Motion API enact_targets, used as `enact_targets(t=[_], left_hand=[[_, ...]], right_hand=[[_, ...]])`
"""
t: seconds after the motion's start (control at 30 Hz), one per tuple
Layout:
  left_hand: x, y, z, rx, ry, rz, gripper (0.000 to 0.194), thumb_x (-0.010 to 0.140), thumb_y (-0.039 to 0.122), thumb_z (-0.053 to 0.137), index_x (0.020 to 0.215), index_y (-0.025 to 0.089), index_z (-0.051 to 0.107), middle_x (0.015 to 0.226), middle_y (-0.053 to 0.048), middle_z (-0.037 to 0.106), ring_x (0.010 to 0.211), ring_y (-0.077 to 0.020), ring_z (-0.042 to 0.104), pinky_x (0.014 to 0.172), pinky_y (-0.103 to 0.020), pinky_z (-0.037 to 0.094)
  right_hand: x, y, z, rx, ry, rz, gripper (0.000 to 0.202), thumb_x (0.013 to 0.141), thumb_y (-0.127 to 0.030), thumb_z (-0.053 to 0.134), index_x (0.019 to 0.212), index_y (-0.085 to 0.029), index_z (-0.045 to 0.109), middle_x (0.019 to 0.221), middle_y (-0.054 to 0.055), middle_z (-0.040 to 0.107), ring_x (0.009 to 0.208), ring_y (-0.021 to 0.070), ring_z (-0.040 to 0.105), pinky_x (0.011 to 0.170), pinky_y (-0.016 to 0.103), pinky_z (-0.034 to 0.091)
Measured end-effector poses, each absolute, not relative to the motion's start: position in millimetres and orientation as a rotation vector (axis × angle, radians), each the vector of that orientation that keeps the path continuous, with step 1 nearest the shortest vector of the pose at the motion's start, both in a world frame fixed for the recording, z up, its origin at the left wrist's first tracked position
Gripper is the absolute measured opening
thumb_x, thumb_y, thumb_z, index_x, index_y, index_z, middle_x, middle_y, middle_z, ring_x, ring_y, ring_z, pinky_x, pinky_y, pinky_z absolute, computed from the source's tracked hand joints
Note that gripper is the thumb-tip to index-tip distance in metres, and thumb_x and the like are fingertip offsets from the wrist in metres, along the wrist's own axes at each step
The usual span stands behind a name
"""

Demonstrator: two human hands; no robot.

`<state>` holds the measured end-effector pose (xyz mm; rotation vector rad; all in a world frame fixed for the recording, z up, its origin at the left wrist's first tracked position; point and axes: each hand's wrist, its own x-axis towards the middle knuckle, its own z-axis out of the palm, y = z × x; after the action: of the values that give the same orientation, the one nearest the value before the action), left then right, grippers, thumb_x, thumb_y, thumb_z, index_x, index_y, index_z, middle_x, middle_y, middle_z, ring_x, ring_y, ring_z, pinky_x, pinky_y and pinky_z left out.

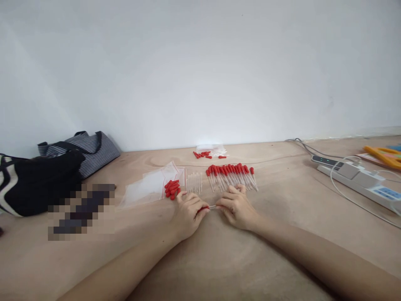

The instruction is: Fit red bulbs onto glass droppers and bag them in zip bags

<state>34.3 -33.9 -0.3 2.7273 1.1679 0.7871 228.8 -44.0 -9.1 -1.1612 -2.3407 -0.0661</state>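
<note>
Head view, tube (212, 206) left-to-right, between hands (190, 212)

Both hands (216, 210) pinch at center — fingertips facing, forearms (131, 259) angled inward

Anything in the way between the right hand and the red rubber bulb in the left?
Nothing visible. Only the slim clear tube spans the gap from the right hand to the red bulb in the left hand; the clear droppers with red bulbs lie beyond, off that line.
</note>
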Motion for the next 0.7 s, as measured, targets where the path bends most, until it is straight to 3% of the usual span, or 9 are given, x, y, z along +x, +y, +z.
enact_targets(t=[0.7], left_hand=[[34.6,-33.9,-1.7,2.78,1.106,0.823,0.014,0.08,0.025,0.049,0.072,0.021,0.059,0.069,0.001,0.064,0.076,-0.0159,0.053,0.089,-0.042,0.017]], right_hand=[[212.8,-39.8,-2.9,-1.309,-2.359,0.373,0.027,0.084,-0.019,0.038,0.065,-0.019,0.058,0.064,-0.003,0.063,0.068,0.0114,0.047,0.072,0.031,0.017]])
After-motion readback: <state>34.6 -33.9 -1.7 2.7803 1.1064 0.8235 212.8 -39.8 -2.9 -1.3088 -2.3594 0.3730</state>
